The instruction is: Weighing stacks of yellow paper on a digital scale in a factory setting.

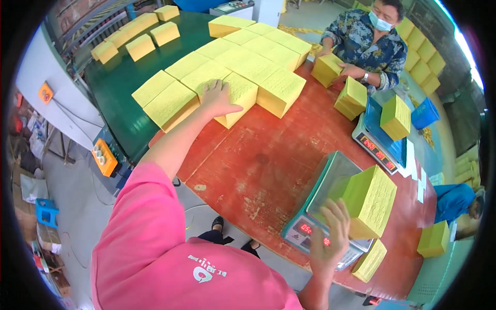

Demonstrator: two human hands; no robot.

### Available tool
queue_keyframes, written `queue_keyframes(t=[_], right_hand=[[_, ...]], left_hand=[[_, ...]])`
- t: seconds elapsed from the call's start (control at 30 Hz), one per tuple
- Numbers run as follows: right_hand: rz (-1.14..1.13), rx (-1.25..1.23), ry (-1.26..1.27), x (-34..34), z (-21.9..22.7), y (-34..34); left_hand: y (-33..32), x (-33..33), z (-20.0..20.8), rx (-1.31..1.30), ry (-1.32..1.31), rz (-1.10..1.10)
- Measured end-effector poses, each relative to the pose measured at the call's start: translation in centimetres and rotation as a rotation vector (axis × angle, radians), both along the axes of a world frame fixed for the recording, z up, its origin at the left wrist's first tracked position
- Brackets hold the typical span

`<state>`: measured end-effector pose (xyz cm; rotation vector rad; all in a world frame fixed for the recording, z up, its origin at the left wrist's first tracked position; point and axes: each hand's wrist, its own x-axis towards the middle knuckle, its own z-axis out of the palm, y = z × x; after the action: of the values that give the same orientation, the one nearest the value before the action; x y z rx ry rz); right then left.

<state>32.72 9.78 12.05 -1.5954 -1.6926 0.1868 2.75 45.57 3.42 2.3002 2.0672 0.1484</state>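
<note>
The person's two hands are well apart. The left hand [218, 98], fingers spread, lies over a front yellow block [247, 95] grouped with others on the red table [248, 165]. The right hand [331, 235], fingers loosely spread, is just beside a tilted yellow block [378, 201] at the nearer scale [302, 227]; contact cannot be told. Opposite, a co-worker [369, 44] holds another block [326, 71].

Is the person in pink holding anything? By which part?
Nothing clearly gripped: left hand spread over a yellow stack, right hand open near another stack.
</note>
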Motion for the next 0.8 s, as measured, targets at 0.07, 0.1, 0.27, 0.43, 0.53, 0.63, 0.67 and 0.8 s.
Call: queue_keyframes(t=[0.07, 0.1, 0.27, 0.43, 0.53, 0.63, 0.67, 0.8], right_hand=[[0.011, -0.031, 0.023, -2.7, -0.9, 0.5], [0.042, -0.050, 0.051, -4.0, -1.2, 0.7], [0.106, -0.057, 0.084, -8.8, -3.1, 5.3], [0.180, -0.194, 0.013, -10.0, -8.0, 9.8], [0.178, -0.500, 0.133, -11.0, -7.5, 7.2], [0.146, -0.606, 0.225, -12.0, -8.4, 5.3], [0.105, -0.571, 0.259, -12.3, -8.9, 4.5], [0.069, -0.499, 0.297, -13.6, -9.6, 1.8]], left_hand=[[-0.9, -0.6, -0.6, -0.009, 0.026, -0.066], [-1.5, -0.7, -0.7, 0.007, 0.021, -0.181], [-9.3, -2.0, -0.6, -0.014, -0.041, -0.759], [-19.0, -3.6, 3.4, -0.186, -0.115, -1.220], [-22.5, -7.1, 1.9, 0.062, -0.103, -0.969], [-28.0, -11.0, -4.3, -0.129, -0.893, -0.201], [-30.0, -11.7, -6.4, -0.397, -1.167, 0.037], [-34.2, -8.2, -6.9, -0.829, -1.874, 0.312]])
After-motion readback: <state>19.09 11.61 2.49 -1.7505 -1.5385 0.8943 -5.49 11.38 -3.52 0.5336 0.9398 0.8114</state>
